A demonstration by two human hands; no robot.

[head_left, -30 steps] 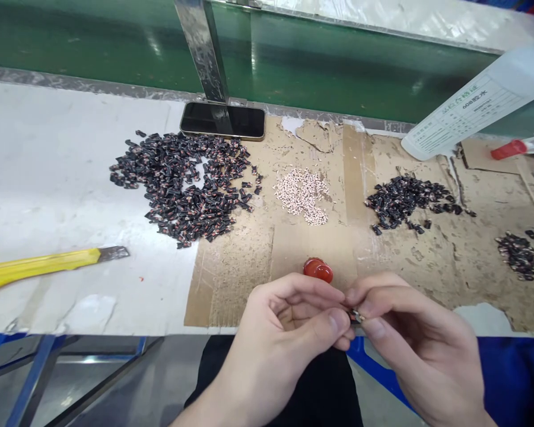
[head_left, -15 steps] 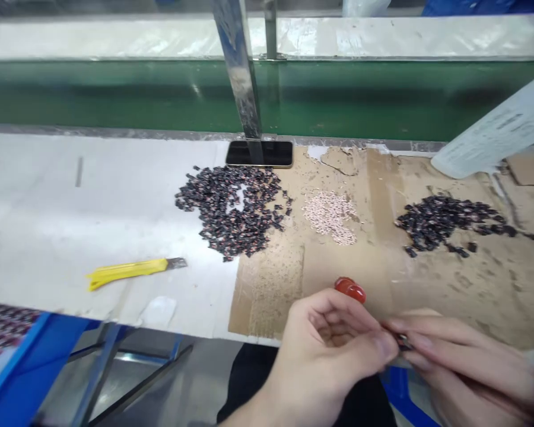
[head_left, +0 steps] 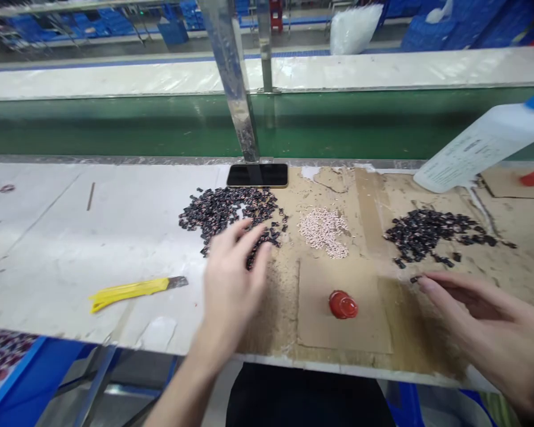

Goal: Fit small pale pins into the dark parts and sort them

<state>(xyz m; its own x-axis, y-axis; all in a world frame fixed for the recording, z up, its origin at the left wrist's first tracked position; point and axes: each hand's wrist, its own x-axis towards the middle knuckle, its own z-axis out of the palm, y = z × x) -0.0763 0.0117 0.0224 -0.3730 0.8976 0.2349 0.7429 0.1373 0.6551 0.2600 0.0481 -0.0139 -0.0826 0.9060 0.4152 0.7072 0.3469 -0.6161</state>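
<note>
My left hand (head_left: 231,276) reaches over the near side of the left pile of small dark parts (head_left: 216,207), its fingers apart and slightly blurred. Nothing shows between them, though the fingertips hide some of the pile. My right hand (head_left: 489,320) pinches a small black part (head_left: 415,279) between thumb and forefinger, just below the right pile of black parts (head_left: 427,231). Between the two piles lie many tiny pale pink pieces (head_left: 323,228). A glossy red blob (head_left: 342,304) sits on a square of cardboard (head_left: 315,332) between my hands.
A yellow utility knife (head_left: 131,292) with its blade out lies at left. Behind the left pile are a phone (head_left: 271,175) and a metal post (head_left: 240,112). A white bottle (head_left: 476,148) leans at back right. A blue-edged tray (head_left: 22,379) stands at lower left.
My hands were together over the table's front edge. The left has moved away to the left pile, and the right has moved up near the right pile. The view has tilted upward.
</note>
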